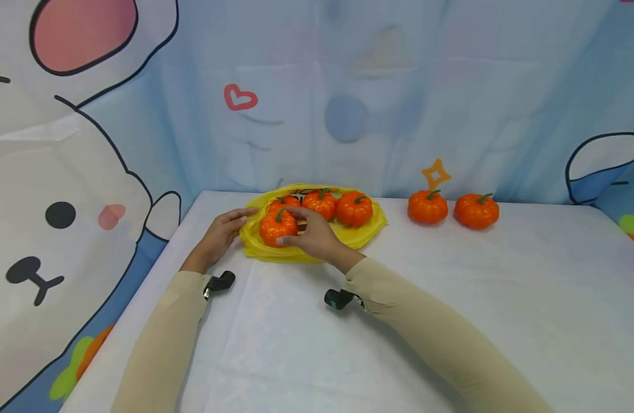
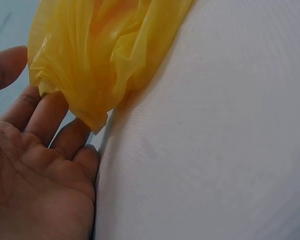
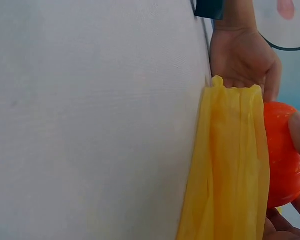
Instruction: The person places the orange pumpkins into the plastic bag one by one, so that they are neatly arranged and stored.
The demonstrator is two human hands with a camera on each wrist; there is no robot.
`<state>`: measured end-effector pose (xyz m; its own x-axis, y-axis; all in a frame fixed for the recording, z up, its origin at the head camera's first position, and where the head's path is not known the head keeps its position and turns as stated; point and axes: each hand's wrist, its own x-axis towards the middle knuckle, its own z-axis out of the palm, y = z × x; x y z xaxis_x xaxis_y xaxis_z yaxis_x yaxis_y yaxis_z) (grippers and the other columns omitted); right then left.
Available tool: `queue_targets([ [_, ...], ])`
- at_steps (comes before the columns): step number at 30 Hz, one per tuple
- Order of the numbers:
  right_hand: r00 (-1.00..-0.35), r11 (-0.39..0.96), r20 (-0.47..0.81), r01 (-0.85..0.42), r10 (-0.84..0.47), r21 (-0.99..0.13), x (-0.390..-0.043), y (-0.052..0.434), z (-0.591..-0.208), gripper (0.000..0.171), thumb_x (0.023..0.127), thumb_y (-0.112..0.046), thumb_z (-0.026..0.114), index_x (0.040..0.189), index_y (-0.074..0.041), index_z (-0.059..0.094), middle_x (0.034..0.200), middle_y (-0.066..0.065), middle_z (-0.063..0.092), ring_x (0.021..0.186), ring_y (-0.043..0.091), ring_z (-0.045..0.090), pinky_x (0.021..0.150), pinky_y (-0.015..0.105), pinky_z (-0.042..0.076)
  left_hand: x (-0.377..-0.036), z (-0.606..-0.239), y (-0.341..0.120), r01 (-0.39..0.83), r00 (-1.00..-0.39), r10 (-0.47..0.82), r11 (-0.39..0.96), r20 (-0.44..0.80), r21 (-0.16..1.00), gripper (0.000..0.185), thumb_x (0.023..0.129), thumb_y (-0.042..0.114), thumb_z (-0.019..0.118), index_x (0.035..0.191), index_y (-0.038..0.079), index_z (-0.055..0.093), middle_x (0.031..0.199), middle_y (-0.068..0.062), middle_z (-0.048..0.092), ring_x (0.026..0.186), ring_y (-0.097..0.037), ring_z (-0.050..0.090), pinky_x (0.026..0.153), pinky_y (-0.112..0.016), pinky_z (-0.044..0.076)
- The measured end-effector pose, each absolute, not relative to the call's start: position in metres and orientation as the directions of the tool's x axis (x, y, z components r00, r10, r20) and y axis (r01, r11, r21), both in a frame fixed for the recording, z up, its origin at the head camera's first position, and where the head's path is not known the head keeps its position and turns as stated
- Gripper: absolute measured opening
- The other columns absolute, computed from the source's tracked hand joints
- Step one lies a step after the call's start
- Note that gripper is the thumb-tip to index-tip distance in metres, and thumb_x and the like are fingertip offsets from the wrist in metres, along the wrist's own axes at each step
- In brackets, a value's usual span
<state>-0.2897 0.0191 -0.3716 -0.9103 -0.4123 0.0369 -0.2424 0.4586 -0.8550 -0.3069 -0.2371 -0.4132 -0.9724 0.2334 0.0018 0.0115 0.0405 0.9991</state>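
Observation:
A small orange pumpkin with a green stem is held by my right hand over the front left of a yellow plastic bag. In the right wrist view, thumb and fingers lie on either side of the pumpkin, behind the bag's wall. My left hand is at the bag's left edge. In the left wrist view its fingers are loosely bent behind the yellow film, the thumb apart from it. Three more pumpkins sit in the bag, including one at its right.
Two more pumpkins stand to the right of the bag on the white table, one nearer and one farther right. A printed blue curtain hangs right behind the table. Black wrist cameras sit on both sleeves.

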Motion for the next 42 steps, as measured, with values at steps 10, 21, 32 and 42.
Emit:
queue_targets([
  [10,-0.916,0.523,0.022,-0.249,-0.402,-0.815,-0.294,0.006,-0.381,0.073,0.082,-0.028,0.081,0.145,-0.011,0.048,0.145,0.007,0.053,0.119,0.026,0.06,0.101,0.037,0.052,-0.308,-0.413,-0.236,0.005,-0.975,0.224,0.038,-0.004,0.999,0.043,0.105,0.016,0.041,0.144,-0.001,0.045,0.16,-0.009,0.032,0.149,-0.022,0.027,0.123,-0.042,0.022],
  [21,-0.909,0.543,-0.005,-0.244,-0.416,-0.803,-0.295,0.002,-0.384,0.075,0.083,-0.029,0.08,0.147,-0.011,0.045,0.148,0.009,0.049,0.124,0.029,0.059,0.102,0.037,0.051,-0.306,-0.411,-0.238,0.01,-0.974,0.227,0.047,-0.001,0.999,0.044,0.105,0.016,0.041,0.145,-0.001,0.044,0.161,-0.01,0.03,0.15,-0.023,0.025,0.123,-0.043,0.022],
  [32,-0.904,0.547,0.026,-0.282,-0.428,-0.788,-0.291,0.02,-0.379,0.067,0.088,-0.035,0.074,0.144,-0.011,0.048,0.147,0.007,0.05,0.127,0.027,0.056,0.104,0.039,0.05,-0.308,-0.413,-0.233,0.009,-0.974,0.227,0.028,0.002,1.0,0.043,0.106,0.014,0.04,0.145,-0.003,0.044,0.16,-0.01,0.032,0.149,-0.022,0.026,0.124,-0.043,0.021],
  [42,-0.928,0.472,0.154,-0.31,-0.34,-0.825,-0.278,0.081,-0.359,0.059,0.092,-0.038,0.068,0.145,-0.017,0.048,0.146,0.006,0.051,0.126,0.03,0.056,0.097,0.046,0.053,-0.307,-0.413,-0.235,0.015,-0.976,0.218,0.048,0.004,0.999,0.044,0.106,0.016,0.041,0.145,-0.002,0.044,0.16,-0.011,0.031,0.15,-0.023,0.023,0.124,-0.043,0.02],
])
